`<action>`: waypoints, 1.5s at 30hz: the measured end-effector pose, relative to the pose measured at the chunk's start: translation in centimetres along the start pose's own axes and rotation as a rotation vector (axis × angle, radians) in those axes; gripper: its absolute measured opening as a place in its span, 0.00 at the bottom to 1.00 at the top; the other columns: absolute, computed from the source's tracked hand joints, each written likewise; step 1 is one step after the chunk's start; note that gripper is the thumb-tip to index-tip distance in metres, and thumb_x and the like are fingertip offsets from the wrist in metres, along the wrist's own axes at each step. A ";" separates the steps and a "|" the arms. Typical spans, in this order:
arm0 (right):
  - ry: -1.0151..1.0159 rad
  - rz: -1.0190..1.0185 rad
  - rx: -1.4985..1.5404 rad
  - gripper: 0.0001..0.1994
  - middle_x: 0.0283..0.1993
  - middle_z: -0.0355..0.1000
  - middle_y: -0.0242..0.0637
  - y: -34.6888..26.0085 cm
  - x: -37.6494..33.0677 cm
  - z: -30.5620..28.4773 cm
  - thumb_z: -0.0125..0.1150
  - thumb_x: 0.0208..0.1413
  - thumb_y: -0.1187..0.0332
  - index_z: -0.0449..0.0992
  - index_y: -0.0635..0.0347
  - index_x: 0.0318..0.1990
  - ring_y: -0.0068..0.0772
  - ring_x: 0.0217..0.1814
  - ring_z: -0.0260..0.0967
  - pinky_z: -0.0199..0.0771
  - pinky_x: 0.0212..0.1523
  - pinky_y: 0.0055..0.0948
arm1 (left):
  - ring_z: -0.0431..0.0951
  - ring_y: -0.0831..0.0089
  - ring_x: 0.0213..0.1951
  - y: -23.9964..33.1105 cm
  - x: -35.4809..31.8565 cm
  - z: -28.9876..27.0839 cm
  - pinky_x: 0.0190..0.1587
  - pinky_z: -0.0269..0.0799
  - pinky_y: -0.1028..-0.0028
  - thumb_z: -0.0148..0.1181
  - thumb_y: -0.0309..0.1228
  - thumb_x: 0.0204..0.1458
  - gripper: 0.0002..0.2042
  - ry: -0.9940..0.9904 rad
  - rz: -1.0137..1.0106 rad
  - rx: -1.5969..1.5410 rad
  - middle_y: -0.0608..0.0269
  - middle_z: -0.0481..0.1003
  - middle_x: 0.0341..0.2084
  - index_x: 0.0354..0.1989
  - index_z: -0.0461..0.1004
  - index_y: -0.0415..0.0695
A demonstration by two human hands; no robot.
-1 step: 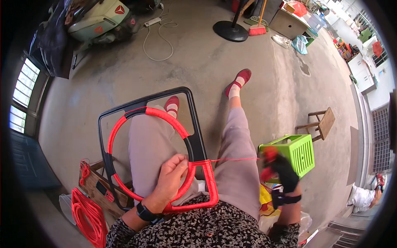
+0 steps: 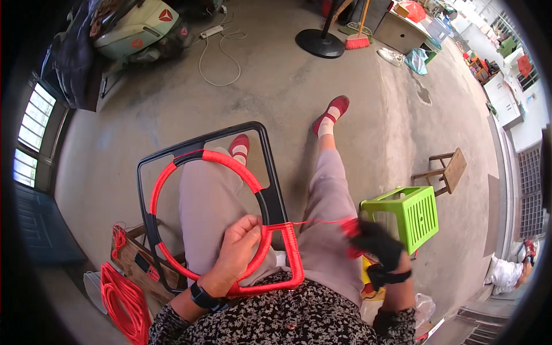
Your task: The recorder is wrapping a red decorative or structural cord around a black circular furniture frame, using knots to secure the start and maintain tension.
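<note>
A black rectangular frame with a round inner ring (image 2: 274, 206) lies tilted across my lap. Red thread (image 2: 293, 253) is wound tightly round parts of the ring and the near right corner. My bare left hand (image 2: 238, 241) is closed on the ring's right side, thumb and fingers together beside the wound section. To the right, my right hand (image 2: 379, 244), in a black glove, grips a bundle of red thread (image 2: 349, 229), somewhat smeared by motion. One strand of thread (image 2: 319, 221) runs from the corner of the frame to that bundle.
A green plastic stool (image 2: 422, 218) stands by my right knee, with a small wooden stool (image 2: 453, 172) beyond. At my left are a wooden stool bearing a phone (image 2: 142, 261) and coiled red cord (image 2: 123, 305). A scooter (image 2: 138, 31) and a power strip (image 2: 213, 31) are farther off.
My right hand has moved left, closer to the frame, with the thread bundle, and the strand between them is shorter. My left hand and the frame stay in place.
</note>
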State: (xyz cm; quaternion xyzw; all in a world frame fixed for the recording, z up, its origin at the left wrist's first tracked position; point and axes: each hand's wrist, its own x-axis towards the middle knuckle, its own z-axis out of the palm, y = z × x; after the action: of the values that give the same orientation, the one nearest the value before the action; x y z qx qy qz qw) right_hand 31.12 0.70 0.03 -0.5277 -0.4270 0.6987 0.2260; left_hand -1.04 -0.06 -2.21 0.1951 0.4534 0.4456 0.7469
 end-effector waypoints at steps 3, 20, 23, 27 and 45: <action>-0.314 -0.307 -0.524 0.26 0.45 0.72 0.47 0.9 5.6 7.1 0.64 0.48 0.68 0.65 0.65 0.55 0.34 0.46 0.71 0.70 0.46 0.29 | 0.73 0.83 0.34 -0.8 0.5 0.3 0.38 0.69 0.83 0.47 0.27 0.60 0.07 -0.050 0.014 0.137 0.66 0.74 0.32 0.40 0.70 0.38; 0.114 -1.156 -1.021 0.17 0.50 0.69 0.43 -6.6 8.1 13.3 0.58 0.47 0.75 0.71 0.62 0.47 0.42 0.56 0.65 0.66 0.53 0.36 | 0.74 0.61 0.32 2.3 -2.2 2.3 0.36 0.69 0.72 0.54 0.18 0.48 0.08 0.203 1.117 0.873 0.53 0.72 0.31 0.38 0.70 0.37; 0.240 -0.638 -0.112 0.19 0.39 0.73 0.42 -4.7 6.8 11.7 0.61 0.42 0.78 0.72 0.61 0.45 0.40 0.42 0.73 0.71 0.43 0.31 | 0.73 0.71 0.31 1.4 -1.9 1.7 0.36 0.69 0.77 0.54 0.22 0.51 0.07 0.259 0.764 0.691 0.58 0.73 0.31 0.38 0.70 0.36; 0.438 -0.721 -0.757 0.06 0.24 0.70 0.43 -5.1 5.2 5.0 0.60 0.46 0.70 0.73 0.56 0.34 0.47 0.26 0.71 0.70 0.27 0.37 | 0.72 0.81 0.25 0.6 -0.7 0.1 0.30 0.70 0.82 0.51 0.29 0.58 0.07 0.124 0.276 0.300 0.64 0.73 0.26 0.35 0.69 0.37; -0.162 -0.046 0.155 0.16 0.28 0.70 0.29 0.0 6.8 6.2 0.50 0.60 0.64 0.68 0.63 0.52 0.20 0.28 0.67 0.69 0.31 0.21 | 0.76 0.76 0.23 0.8 -0.4 1.4 0.25 0.75 0.78 0.52 0.31 0.58 0.07 0.048 0.087 0.117 0.63 0.74 0.25 0.39 0.67 0.41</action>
State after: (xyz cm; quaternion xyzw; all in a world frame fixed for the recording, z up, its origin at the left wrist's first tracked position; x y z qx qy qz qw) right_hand 23.04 3.72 -3.21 -0.4405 -0.4005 0.7647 0.2468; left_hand -0.29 0.19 -0.75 0.2471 0.4874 0.4551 0.7030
